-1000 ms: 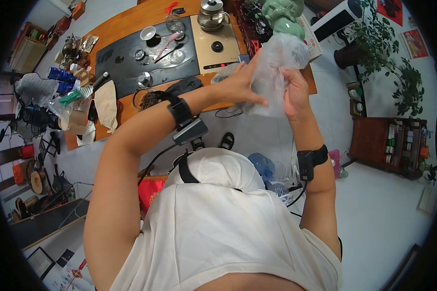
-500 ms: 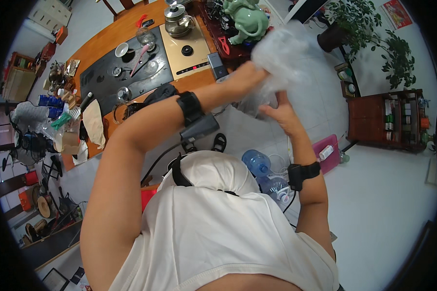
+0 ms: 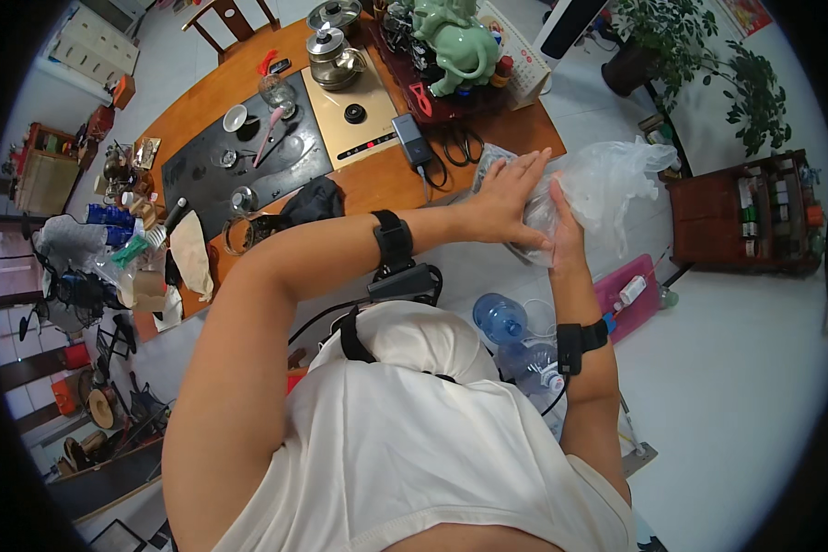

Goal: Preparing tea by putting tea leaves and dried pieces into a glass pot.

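Observation:
A crumpled clear plastic bag (image 3: 607, 189) spreads out past the table's right end, with a bunched part between my hands. My left hand (image 3: 508, 202) lies against that bunched part, fingers stretched out and thumb apart. From the right, my right hand (image 3: 567, 232) grips the bag, its fingers partly hidden by the plastic. Something greyish shows through the bag beside my left fingers; I cannot make out what it is. Black straps with small devices sit on both forearms.
The wooden table (image 3: 368, 193) holds a black tea tray (image 3: 193, 175), a glass kettle (image 3: 333, 60), a green elephant figurine (image 3: 460, 51) and a black power adapter (image 3: 411, 138). Below on the floor stand a blue water bottle (image 3: 500, 317) and a pink bin (image 3: 627, 299).
My left hand has come down off the upper bag and flattened its fingers against the bunched part. The bag's loose end has swung to the right and down.

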Tool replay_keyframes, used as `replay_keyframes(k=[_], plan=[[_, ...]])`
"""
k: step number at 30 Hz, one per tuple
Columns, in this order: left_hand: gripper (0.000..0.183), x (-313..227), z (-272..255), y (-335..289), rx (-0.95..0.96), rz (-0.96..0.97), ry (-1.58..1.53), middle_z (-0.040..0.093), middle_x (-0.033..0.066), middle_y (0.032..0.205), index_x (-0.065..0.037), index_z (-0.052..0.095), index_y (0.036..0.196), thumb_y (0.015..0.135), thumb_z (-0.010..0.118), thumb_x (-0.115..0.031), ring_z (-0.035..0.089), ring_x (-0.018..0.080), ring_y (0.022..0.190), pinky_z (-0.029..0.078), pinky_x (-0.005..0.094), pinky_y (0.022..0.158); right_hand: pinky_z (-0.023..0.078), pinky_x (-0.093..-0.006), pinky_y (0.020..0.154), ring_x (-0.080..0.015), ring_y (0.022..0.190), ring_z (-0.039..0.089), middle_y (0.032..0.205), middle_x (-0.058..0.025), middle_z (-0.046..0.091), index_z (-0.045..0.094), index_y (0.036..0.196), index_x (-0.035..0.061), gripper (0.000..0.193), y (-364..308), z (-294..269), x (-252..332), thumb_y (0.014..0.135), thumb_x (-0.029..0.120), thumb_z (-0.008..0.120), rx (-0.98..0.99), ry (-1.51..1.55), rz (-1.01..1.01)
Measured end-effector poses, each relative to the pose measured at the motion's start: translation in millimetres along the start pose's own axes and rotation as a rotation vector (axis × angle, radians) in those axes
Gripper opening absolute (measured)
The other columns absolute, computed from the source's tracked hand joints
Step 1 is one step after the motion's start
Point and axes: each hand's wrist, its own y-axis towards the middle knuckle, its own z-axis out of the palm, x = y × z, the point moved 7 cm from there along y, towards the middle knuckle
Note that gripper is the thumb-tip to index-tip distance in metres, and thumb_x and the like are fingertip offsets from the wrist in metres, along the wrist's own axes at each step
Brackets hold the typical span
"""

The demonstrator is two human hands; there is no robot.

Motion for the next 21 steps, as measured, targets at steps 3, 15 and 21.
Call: replay_keyframes(k=[3,15,21], plan=[[0.119,5,-4,-3,0.020,-0.042,-0.060,0.039,0.0256,0.140,-0.002,0.008,0.149,0.067,0.075,-0.055,0.035,0.0387,0.132,0.019,0.0528,0.110,0.041,-0.0313,0.097,-0.0159,0.113,0.050,0.115,-0.0030,0.057,0.055,0.119,0.0081,0.037,-14,11,-14,0.087,0.021,0.069,-0.046,0.179,0.172],[0.063,10,-35,-13,0.181,-0.037,0.189,0.066,0.0112,0.098,-0.012,0.050,0.125,0.066,0.071,-0.016,0.060,0.0295,0.098,0.030,0.0479,0.102,0.038,-0.0408,0.103,-0.0244,0.112,0.054,0.108,-0.0116,0.061,0.059,0.114,0.0014,0.031,-34,45,29,0.084,0.007,0.067,0.089,0.191,-0.089],[0.047,-4,-47,-29,0.139,0.199,0.228,0.062,0.0074,0.098,-0.010,0.058,0.108,0.062,0.066,-0.006,0.055,0.0273,0.104,0.028,0.0453,0.106,0.040,-0.0426,0.103,-0.0276,0.114,0.054,0.110,-0.0142,0.060,0.058,0.113,-0.0002,0.031,-55,30,40,0.083,0.000,0.063,0.093,0.139,-0.179]])
